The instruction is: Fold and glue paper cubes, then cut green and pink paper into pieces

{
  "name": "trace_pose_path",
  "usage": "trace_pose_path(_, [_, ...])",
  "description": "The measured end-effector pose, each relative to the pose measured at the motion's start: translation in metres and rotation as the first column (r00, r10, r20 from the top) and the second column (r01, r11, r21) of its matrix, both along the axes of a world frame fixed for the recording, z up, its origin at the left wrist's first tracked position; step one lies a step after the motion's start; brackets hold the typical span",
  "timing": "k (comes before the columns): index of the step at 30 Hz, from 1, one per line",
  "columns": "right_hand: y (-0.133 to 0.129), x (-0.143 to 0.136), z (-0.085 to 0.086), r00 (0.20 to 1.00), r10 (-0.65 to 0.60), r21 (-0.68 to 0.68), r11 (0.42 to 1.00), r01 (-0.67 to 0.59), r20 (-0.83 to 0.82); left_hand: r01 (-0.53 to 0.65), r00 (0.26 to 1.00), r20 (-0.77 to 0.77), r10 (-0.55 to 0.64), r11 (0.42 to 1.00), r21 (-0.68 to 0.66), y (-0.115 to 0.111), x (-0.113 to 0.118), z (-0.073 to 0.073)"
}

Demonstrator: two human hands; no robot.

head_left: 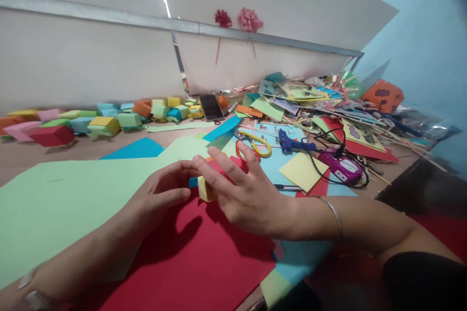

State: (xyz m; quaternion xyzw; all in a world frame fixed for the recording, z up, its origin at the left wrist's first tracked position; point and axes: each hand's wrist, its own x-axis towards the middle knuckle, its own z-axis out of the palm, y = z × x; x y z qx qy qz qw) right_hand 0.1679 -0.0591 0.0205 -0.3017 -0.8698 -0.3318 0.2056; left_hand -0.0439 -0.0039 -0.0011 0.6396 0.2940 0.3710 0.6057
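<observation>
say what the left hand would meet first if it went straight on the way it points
Probably the small blue piece, then the yellow block beside it; depth is unclear, so the left hand may be touching one.

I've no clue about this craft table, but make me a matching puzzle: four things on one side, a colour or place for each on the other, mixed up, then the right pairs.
Things
1. Small yellow piece
2. Glue gun
3. Scissors
4. Phone

Colour or place
A. Dark screen, near the pale panel
B. One red and one yellow handle
C. Between the left hand and the right hand
D. Blue, near the purple socket box

Right pairs: 1-C, 2-D, 3-B, 4-A
</observation>
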Motion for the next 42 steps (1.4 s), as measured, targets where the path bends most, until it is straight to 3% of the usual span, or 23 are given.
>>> trace_pose_path(9, [0.0027, -0.0014, -0.0039, 0.999, -0.005, 0.053, 0.999, 0.007, -0.052, 0.012, 0.999, 0.038, -0.009, 0.996, -0.091, 0.0014, -0.0009, -0.0038])
trace_pose_path(24, [0.0017, -0.0015, 0.0011, 0.999, 0.002, 0.053, 0.999, 0.001, -0.053, 0.023, 0.998, 0.067, -0.015, 0.993, -0.116, -0.0031, -0.0003, 0.0000])
trace_pose_path(42, [0.0034, -0.0032, -0.0039, 0.996, 0.011, 0.037, 0.999, -0.008, -0.091, 0.091, 0.989, 0.129, -0.069, 0.980, -0.178, -0.0007, 0.0001, -0.0080])
